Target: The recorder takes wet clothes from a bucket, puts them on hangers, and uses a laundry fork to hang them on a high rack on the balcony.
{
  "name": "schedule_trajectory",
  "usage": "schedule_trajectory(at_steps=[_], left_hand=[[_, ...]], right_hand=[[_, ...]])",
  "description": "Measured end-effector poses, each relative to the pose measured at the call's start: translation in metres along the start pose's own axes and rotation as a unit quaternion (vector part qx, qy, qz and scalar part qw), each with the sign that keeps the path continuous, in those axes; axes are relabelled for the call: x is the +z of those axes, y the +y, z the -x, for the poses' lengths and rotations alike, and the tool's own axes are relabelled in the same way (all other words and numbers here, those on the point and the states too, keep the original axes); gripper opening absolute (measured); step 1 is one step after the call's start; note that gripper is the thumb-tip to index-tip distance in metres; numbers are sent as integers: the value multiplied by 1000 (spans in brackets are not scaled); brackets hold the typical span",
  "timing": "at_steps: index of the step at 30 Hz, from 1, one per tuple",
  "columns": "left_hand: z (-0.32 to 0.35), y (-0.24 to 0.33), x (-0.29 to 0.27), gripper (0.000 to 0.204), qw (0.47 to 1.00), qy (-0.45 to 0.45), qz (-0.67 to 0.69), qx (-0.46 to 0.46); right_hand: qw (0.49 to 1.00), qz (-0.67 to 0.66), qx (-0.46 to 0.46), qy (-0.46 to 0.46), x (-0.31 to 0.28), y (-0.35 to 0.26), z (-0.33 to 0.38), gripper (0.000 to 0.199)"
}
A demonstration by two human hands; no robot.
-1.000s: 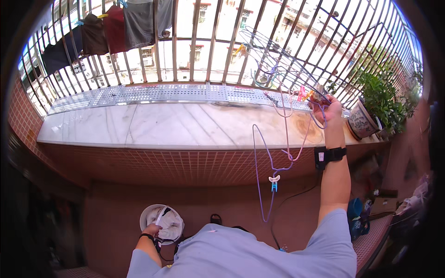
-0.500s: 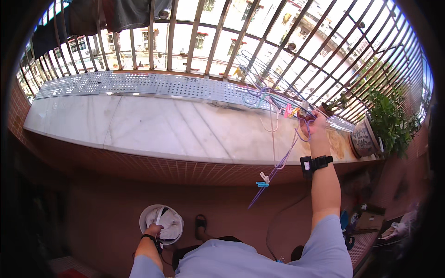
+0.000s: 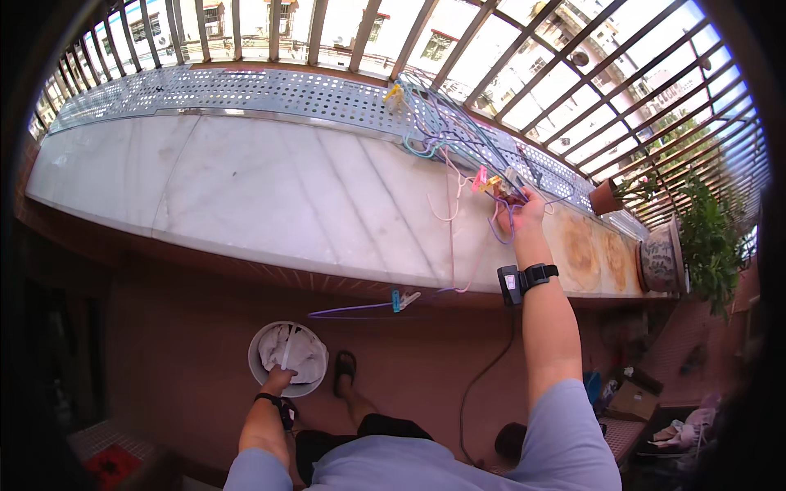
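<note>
My right hand (image 3: 528, 211) is closed round a bunch of thin clothes hangers (image 3: 446, 131) in blue, purple and pink, held over the right part of a marble ledge. A pink clothespin (image 3: 480, 179) and a yellow clothespin (image 3: 491, 185) are close to my fingers. One purple hanger (image 3: 352, 310) sticks out past the ledge's front edge, with a blue clothespin (image 3: 396, 301) and a pale one on it. Low on the left, my left hand (image 3: 280, 379) grips the handle of a white bucket (image 3: 255, 353). White cloth (image 3: 307, 360) fills the bucket.
Behind the marble ledge (image 3: 246, 196) runs a perforated metal strip (image 3: 270, 90), then window bars (image 3: 364, 37). A patterned plant pot (image 3: 660, 260) and a small brown pot (image 3: 604, 197) stand at the right. A cardboard box (image 3: 634, 401) lies on the lower right.
The view has tilted downward. My right hand has shifted left along the ledge with the hangers, and the dangling purple hanger has swung left. My left hand still grips the bucket handle.
</note>
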State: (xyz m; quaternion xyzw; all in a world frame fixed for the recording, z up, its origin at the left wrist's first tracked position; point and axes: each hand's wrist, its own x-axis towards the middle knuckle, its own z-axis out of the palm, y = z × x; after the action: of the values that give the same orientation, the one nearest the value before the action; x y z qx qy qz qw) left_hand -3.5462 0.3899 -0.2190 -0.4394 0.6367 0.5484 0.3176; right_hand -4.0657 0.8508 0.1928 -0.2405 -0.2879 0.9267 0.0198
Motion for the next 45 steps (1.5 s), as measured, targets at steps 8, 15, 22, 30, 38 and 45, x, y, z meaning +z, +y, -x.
schedule_trajectory(at_steps=[8,15,22,30,38,45], left_hand=[[-8,15,31,67,999,4,-25,-21],[-63,-27,38,62,999,6,32,17],[-86,-56,50,77,998,46,18,-34],[25,119,32,68,964,161,-3,212],[231,305,72,66,758,102,-289,576],[241,326,122,40,784,-6,-284,552]], right_hand=[[993,62,63,-73,-8,-34,-3,38],[987,120,68,-81,-12,-33,8,53],[981,151,69,-101,-17,-40,6,54],[986,135,48,-88,-24,-18,17,49],[986,121,78,-82,-26,-16,16,41],[984,122,101,-85,-43,-5,16,37]])
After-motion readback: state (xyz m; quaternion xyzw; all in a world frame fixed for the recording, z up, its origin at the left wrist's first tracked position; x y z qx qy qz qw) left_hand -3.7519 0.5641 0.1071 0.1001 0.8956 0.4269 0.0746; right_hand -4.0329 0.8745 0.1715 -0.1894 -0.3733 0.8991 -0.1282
